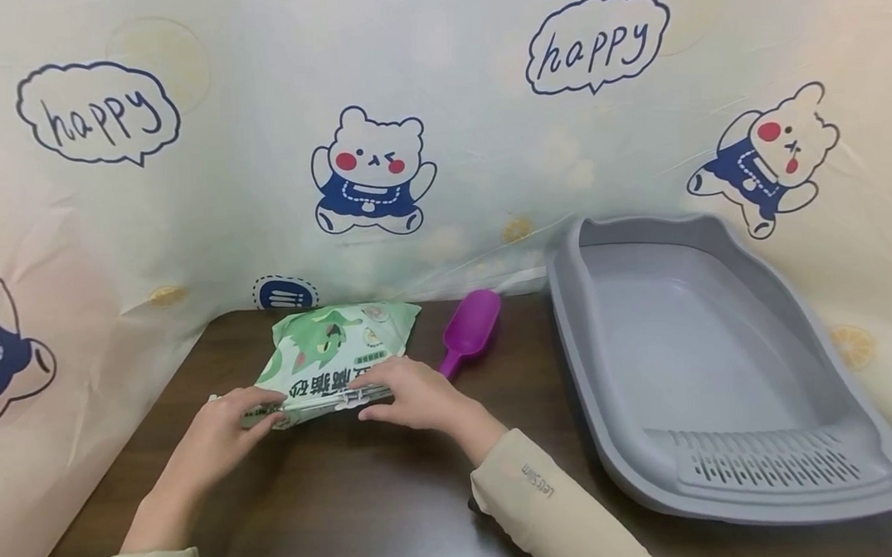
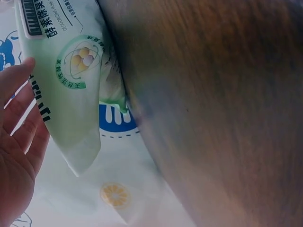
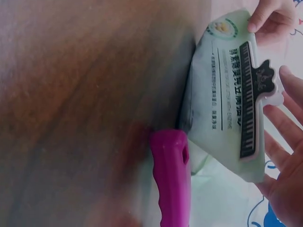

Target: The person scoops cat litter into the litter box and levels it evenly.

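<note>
A pale green bag of cat litter (image 1: 336,337) lies on the table with its top edge folded toward me. A dark, striped sealing clip (image 3: 247,106) with a paw-like tab sits along that edge. My left hand (image 1: 217,430) pinches the bag's left end, thumb on the near side and fingers behind. At the other end is my right hand (image 1: 421,400), fingers spread loosely along the edge beside the clip, its thumb apart from the tab. Just beyond the right hand lies a purple scoop (image 1: 474,320), its handle pointing toward me and partly hidden by the hand.
A large grey litter box (image 1: 688,343) with a slotted front ledge fills the right side. The dark wooden table (image 1: 351,499) runs under everything. Behind it hangs a pale cloth (image 1: 470,144) printed with bears and the word "happy".
</note>
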Demonstrator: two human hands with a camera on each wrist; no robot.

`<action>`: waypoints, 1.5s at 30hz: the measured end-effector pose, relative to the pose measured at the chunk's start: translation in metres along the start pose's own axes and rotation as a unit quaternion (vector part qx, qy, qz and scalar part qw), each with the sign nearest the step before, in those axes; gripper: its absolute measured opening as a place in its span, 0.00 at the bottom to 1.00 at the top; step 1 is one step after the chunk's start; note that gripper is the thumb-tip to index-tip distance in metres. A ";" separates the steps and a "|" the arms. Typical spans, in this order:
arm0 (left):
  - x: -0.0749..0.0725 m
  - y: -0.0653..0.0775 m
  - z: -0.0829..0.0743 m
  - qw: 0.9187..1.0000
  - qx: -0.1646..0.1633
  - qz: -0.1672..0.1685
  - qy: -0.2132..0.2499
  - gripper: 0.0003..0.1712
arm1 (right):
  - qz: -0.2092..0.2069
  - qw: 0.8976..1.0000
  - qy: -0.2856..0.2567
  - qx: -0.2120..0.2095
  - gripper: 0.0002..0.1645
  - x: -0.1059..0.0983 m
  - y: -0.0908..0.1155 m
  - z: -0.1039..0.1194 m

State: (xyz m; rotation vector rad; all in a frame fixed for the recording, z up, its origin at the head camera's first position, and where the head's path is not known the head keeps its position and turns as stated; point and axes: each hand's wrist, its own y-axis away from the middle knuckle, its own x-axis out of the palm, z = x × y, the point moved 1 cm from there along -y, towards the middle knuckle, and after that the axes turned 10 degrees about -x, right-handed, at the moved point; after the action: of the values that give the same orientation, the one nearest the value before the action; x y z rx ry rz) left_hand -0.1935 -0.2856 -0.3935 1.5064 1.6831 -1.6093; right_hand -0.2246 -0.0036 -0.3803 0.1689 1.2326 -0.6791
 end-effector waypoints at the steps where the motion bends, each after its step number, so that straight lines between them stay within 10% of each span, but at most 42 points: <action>1: 0.000 0.000 0.000 1.000 -0.001 0.000 0.001 0.15 | -0.001 1.000 0.002 -0.001 0.25 0.001 -0.001 0.000; 31: 0.001 0.004 -0.001 1.000 -0.020 0.016 0.004 0.12 | -0.096 0.994 0.042 0.033 0.16 0.021 0.000 -0.001; 45: 0.001 0.002 0.003 0.999 -0.002 0.008 0.038 0.15 | -0.093 0.994 0.055 -0.020 0.13 0.015 -0.002 -0.003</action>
State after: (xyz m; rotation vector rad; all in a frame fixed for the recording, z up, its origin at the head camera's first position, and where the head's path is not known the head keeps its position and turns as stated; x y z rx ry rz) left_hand -0.1930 -0.2881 -0.3957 1.5927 1.7092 -1.5582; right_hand -0.2261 -0.0097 -0.3949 0.0594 1.3790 -0.8151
